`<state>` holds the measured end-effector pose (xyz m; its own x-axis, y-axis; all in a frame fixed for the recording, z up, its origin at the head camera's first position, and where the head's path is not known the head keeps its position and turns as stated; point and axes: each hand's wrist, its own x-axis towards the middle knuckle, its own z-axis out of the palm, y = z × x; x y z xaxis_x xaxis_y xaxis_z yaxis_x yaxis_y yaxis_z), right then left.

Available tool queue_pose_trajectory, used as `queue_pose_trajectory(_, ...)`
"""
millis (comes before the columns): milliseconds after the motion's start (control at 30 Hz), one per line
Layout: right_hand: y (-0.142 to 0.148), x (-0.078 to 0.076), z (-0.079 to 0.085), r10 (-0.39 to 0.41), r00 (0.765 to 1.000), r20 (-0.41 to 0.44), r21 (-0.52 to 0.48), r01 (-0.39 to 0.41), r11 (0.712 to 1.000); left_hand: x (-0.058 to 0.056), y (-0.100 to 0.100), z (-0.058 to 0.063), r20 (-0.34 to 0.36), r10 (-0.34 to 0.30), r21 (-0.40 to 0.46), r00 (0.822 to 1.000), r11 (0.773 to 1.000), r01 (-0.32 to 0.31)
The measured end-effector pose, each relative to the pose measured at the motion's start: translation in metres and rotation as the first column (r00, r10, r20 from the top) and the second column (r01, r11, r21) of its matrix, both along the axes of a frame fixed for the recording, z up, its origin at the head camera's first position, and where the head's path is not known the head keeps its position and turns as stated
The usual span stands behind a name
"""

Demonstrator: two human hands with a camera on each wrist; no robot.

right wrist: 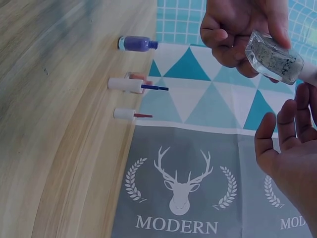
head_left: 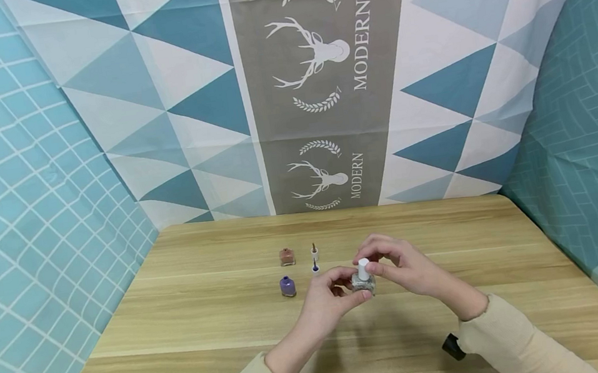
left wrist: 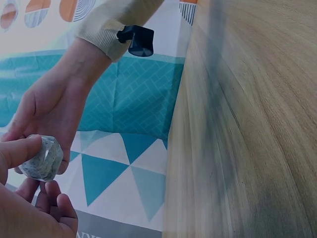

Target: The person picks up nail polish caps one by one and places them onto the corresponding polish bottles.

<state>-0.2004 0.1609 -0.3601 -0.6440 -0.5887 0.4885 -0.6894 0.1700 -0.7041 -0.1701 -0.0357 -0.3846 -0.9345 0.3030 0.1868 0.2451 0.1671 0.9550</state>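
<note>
My left hand [head_left: 328, 299] grips a small clear glass nail polish bottle [head_left: 364, 285] by its sides, above the table. Pale, speckled polish shows through the glass of the nail polish bottle [right wrist: 275, 58] in the right wrist view. The bottle's white cap [head_left: 363, 268] is on top, slightly tilted. My right hand [head_left: 402, 264] pinches this cap between thumb and finger. In the left wrist view, the left hand [left wrist: 34, 213] has its thumb on the glass, with the right hand [left wrist: 62, 94] behind; the cap is hidden there.
Left of my hands stand an uncapped purple nail polish bottle [head_left: 287, 287] and an uncapped reddish-brown one [head_left: 287, 257]. Beside them two white brush caps stand brush-up, one with a blue-purple brush [right wrist: 126, 84], the other reddish [right wrist: 125, 114]. The wooden table [head_left: 209, 324] meets patterned cloth behind.
</note>
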Motion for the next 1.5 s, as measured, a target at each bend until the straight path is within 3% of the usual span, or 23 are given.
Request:
queue_pose_trajectory(433, -0.0018, 0.0, -0.0008, -0.059, 0.998, -0.005, -0.037, 0.059, 0.998, -0.0006, 0.0008, 0.0, -0.022, 0.03, -0.016, 0.999, 0.999, -0.03)
queue_pose_trajectory(867, -0.0052, 0.0007, 0.0005, -0.11, 0.993, 0.049, -0.045, 0.113, 0.993, 0.0004, 0.0041, 0.0004, -0.045, 0.044, 0.014, 0.998, 0.999, -0.043)
queue_pose_trajectory(1167, 0.0006, 0.0005, 0.0038, -0.04, 0.999, 0.018, -0.008, 0.04, 0.999, -0.0002, 0.0009, -0.0005, -0.027, 0.042, 0.016, 0.999, 0.999, -0.042)
queue_pose_trajectory(1500, 0.0037, 0.0002, 0.0072, 0.095, 0.995, 0.023, 0.025, -0.096, 0.995, -0.0006, -0.0001, -0.0012, -0.025, 0.044, 0.004, 0.999, 0.999, -0.044)
